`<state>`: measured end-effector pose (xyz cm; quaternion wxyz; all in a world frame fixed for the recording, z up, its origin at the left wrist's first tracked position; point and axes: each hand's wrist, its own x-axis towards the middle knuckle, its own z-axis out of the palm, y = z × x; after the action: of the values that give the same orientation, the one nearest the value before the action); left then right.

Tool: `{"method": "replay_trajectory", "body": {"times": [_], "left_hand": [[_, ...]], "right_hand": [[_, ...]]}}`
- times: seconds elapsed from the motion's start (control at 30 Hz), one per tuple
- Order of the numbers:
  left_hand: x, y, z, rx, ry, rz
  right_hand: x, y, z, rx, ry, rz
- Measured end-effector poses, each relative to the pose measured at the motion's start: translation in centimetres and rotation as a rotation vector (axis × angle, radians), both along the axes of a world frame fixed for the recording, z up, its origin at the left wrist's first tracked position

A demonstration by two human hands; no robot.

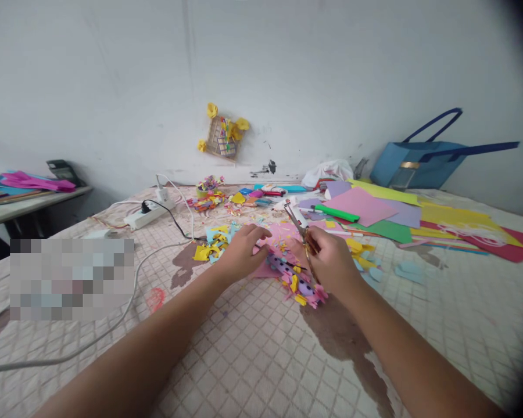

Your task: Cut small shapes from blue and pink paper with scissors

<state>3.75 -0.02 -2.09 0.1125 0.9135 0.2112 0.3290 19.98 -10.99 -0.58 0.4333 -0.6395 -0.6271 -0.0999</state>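
My right hand is wrapped round the handles of a pair of scissors, whose metal blades point up and away from me. Below it lies a purple strip with black dots, edged with pink and yellow cut pieces. My left hand is by the strip's far left end, its fingers bent and apart; whether a fingertip touches the strip is unclear. Beneath both hands is a pink sheet littered with small scraps. Yellow cut pieces lie left of my left hand.
Coloured sheets and a green marker-like tube lie at right, before a blue bag. A white power strip with cables stands left. Light blue pieces lie to the right. A decorated frame hangs on the wall.
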Motion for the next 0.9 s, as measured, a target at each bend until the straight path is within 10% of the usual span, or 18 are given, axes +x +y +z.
{"method": "replay_trajectory", "body": {"times": [0.13,0.43,0.9], "left_hand": [[-0.4,-1.0,0.7,0.054,-0.051,-0.041],[0.3,-4.6,1.1,0.086,-0.236,-0.220],[0.5,-7.2,0.8,0.151,-0.270,-0.138]], "right_hand": [[0.1,0.0,-0.1,-0.041,0.078,0.027],[-1.3,0.1,-0.4,-0.211,0.815,0.658],[-1.7,0.6,-0.5,-0.165,1.007,0.641]]}}
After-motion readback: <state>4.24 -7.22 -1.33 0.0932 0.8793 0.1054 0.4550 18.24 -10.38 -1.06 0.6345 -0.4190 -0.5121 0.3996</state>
